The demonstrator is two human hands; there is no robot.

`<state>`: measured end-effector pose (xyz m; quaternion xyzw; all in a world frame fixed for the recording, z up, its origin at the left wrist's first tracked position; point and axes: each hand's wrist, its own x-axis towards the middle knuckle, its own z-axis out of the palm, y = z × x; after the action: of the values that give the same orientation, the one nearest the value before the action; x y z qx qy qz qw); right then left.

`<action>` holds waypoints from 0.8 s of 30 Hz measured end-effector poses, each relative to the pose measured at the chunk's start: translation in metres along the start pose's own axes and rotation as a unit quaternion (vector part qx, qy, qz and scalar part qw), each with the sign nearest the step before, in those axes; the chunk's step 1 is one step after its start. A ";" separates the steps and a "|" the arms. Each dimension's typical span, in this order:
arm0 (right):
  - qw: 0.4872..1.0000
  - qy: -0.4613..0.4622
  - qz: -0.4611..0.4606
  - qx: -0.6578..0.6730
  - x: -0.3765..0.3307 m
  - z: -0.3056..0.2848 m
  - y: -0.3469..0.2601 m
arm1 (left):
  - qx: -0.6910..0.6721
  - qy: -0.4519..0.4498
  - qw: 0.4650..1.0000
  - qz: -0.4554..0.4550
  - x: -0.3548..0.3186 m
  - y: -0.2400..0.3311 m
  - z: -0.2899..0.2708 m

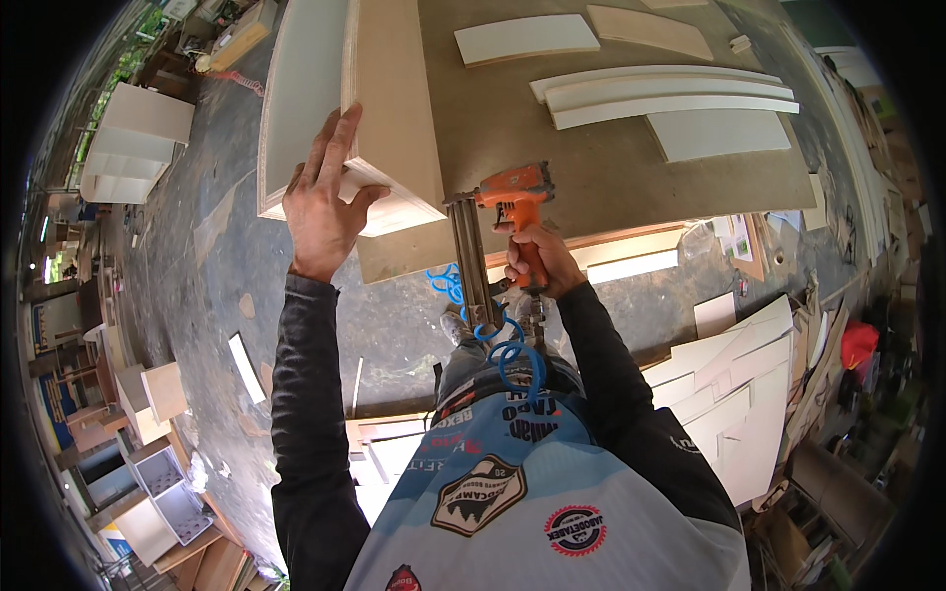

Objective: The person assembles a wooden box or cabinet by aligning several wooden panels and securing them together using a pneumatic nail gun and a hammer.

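My right hand (545, 258) is closed round the grip of an orange nail gun (520, 185), whose long metal magazine hangs down beside it. A coiled blue air hose (516, 362) shows below the gun, in front of my body. The nose of the gun is close to the near corner of a plywood box (394, 108) but looks apart from it. My left hand (330, 202) lies on the box's near edge with fingers stretched out and thumb spread. The box has pale inner faces and stands on the left part of a brown worktable (483, 128).
Long white strips (670, 96) and a white panel (527, 39) lie on the table. Stacked white board offcuts (734, 394) lean at the lower right. On the floor at the left stand a white cabinet (138, 143) and a grey crate (172, 488).
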<state>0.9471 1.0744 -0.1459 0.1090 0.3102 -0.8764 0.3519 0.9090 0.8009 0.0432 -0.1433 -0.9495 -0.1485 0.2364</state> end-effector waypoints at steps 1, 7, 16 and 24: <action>1.000 0.002 -0.001 -0.001 0.001 -0.003 0.002 | 0.000 0.004 1.000 0.005 0.000 0.000 0.000; 1.000 -0.004 0.004 0.006 0.004 -0.005 0.009 | -0.005 0.004 1.000 0.010 -0.001 0.000 0.000; 1.000 -0.009 0.004 0.004 0.005 -0.001 0.005 | 0.007 -0.012 1.000 -0.010 0.001 0.004 -0.002; 1.000 -0.018 0.001 -0.004 0.005 -0.003 0.004 | 0.007 -0.015 1.000 -0.016 0.000 0.005 -0.002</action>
<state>0.9461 1.0708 -0.1521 0.0916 0.3073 -0.8765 0.3590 0.9109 0.8045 0.0458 -0.1289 -0.9562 -0.1432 0.2205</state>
